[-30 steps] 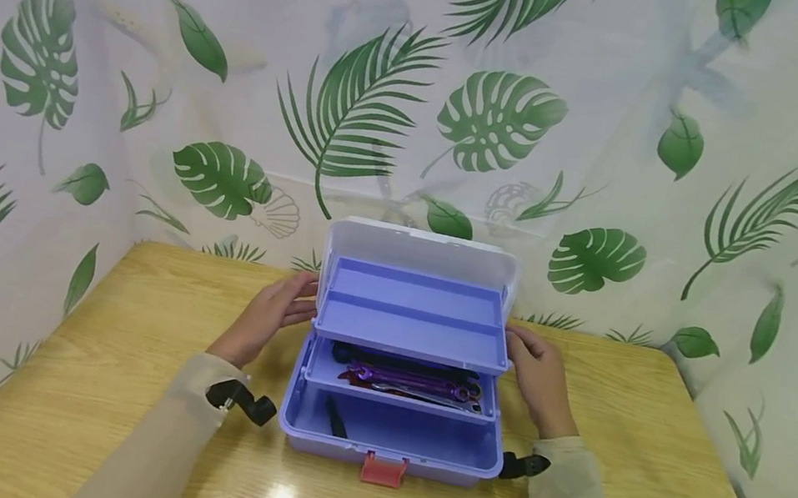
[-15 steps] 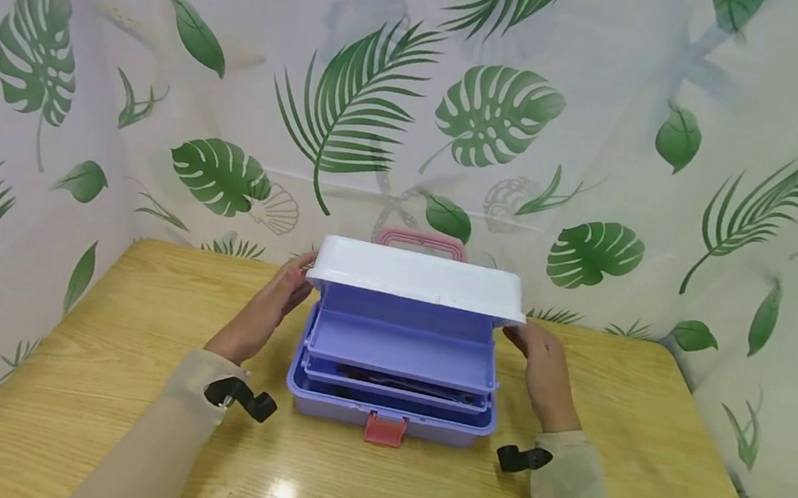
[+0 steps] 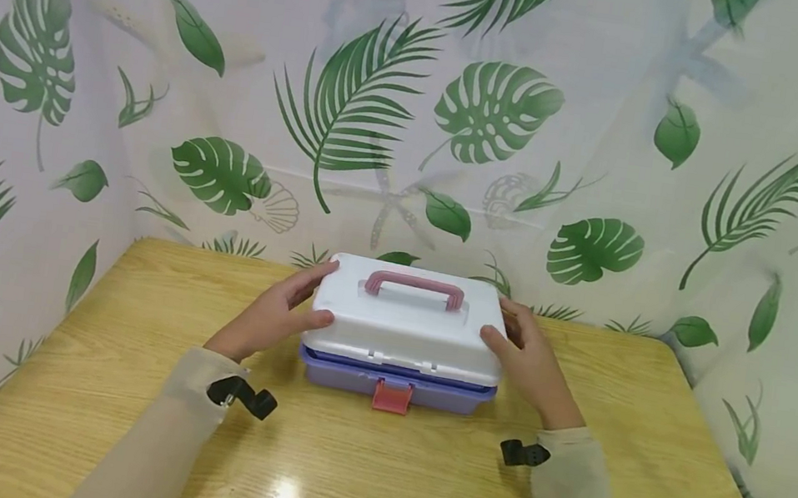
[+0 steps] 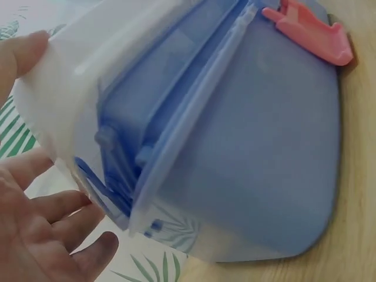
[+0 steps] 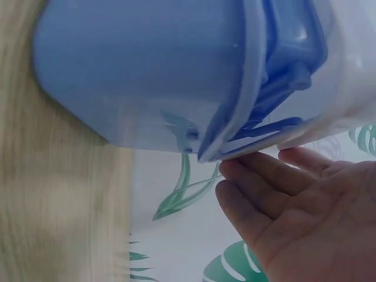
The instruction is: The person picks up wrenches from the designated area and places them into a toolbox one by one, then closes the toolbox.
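Observation:
A toolbox with a white lid [image 3: 402, 338] and a purple base [image 3: 351, 379] stands on the table. Its lid is lowered but a gap shows along the front, and blue folding trays [image 4: 117, 158] are visible inside from the side. My left hand [image 3: 269, 316] touches the lid's left end, thumb at the front corner, fingers reaching toward the back. My right hand [image 3: 535, 364] does likewise at the right end. In both wrist views the fingers [image 5: 252, 200] are loosely extended. The red latch [image 3: 392, 397] hangs down at the front. The box's contents are hidden.
A pink carry handle [image 3: 415, 283] sits on top of the lid. The wooden table [image 3: 368, 481] meets a leaf-patterned cloth [image 3: 255, 79] close behind the box. Black wrist cameras [image 3: 257, 404] stick out from both sleeves.
The lid has swung forward and down, with both hands moving along its ends. The trays have folded back into the base, and the wrenches seen earlier are covered.

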Tool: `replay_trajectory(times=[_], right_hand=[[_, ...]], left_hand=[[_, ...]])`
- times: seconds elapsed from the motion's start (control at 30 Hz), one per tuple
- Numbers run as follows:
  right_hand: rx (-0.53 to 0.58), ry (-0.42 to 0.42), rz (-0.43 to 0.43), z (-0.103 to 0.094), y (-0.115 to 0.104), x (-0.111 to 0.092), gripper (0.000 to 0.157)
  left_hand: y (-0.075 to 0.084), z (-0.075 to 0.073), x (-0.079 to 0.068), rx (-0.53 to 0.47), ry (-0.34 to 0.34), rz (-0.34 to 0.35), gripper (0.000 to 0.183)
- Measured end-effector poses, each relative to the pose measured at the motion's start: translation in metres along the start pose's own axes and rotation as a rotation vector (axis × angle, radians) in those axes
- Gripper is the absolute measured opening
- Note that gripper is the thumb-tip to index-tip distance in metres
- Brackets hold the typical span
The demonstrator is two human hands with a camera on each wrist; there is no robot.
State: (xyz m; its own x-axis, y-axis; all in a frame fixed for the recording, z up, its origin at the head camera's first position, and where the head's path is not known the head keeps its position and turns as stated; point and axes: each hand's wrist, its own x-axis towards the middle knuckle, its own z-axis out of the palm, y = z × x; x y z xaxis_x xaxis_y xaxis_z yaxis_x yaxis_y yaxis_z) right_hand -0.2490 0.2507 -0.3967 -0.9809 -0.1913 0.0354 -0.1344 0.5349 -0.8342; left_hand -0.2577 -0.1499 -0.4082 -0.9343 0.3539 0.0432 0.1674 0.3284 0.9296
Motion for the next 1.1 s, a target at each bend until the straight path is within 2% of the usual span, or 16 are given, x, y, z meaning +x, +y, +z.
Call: replay_trajectory(times=[0.23, 0.4, 0.47, 0.53, 0.6, 0.67, 0.73, 0.77, 0.8, 0.83, 0.9, 0.93, 1.0, 1.03, 1.1], right_hand=[[-0.052, -0.025, -0.008, 0.002, 0.003, 0.003, 0.082], [-0.031, -0.023, -0.031, 0.006, 0.006, 0.006, 0.08], [-0.013, -0.016, -0.039, 0.007, 0.008, 0.007, 0.078], [-0.024, 0.018, -0.067, 0.009, 0.01, 0.007, 0.074], [-0.072, 0.12, -0.142, 0.013, 0.007, 0.004, 0.065], [-0.151, 0.266, -0.274, 0.017, 0.001, -0.001, 0.049], [-0.266, 0.387, -0.465, 0.023, -0.009, -0.008, 0.028], [-0.323, 0.406, -0.564, 0.027, -0.014, -0.011, 0.019], [-0.377, 0.395, -0.673, 0.033, -0.02, -0.014, 0.011], [-0.424, 0.341, -0.764, 0.039, -0.024, -0.016, 0.006], [-0.51, 0.156, -0.88, 0.053, -0.03, -0.019, 0.005], [-0.549, 0.045, -0.886, 0.06, -0.031, -0.02, 0.006], [-0.613, -0.143, -0.827, 0.074, -0.028, -0.02, 0.008], [-0.647, -0.211, -0.767, 0.08, -0.025, -0.019, 0.006], [-0.717, -0.284, -0.68, 0.088, -0.019, -0.019, 0.006]], left_hand=[[-0.007, 0.003, 0.002, 0.009, -0.048, 0.021, 0.089], [-0.007, 0.003, 0.002, -0.008, -0.072, 0.024, 0.089], [-0.005, 0.003, 0.001, 0.014, -0.082, 0.026, 0.085], [-0.002, 0.005, 0.001, 0.077, -0.086, 0.048, 0.08], [0.002, 0.007, 0.001, 0.19, -0.067, 0.094, 0.074], [0.007, 0.012, 0.003, 0.359, -0.033, 0.174, 0.071], [0.012, 0.018, 0.004, 0.523, 0.02, 0.282, 0.07], [0.014, 0.021, 0.004, 0.6, 0.05, 0.327, 0.071], [0.016, 0.024, 0.004, 0.666, 0.077, 0.371, 0.072], [0.017, 0.026, 0.004, 0.721, 0.099, 0.401, 0.074], [0.019, 0.03, 0.002, 0.783, 0.116, 0.425, 0.076], [0.02, 0.032, 0.001, 0.807, 0.11, 0.419, 0.078], [0.022, 0.036, -0.002, 0.845, 0.083, 0.392, 0.08], [0.022, 0.038, -0.003, 0.861, 0.065, 0.381, 0.081], [0.025, 0.042, -0.004, 0.89, 0.039, 0.365, 0.083]])
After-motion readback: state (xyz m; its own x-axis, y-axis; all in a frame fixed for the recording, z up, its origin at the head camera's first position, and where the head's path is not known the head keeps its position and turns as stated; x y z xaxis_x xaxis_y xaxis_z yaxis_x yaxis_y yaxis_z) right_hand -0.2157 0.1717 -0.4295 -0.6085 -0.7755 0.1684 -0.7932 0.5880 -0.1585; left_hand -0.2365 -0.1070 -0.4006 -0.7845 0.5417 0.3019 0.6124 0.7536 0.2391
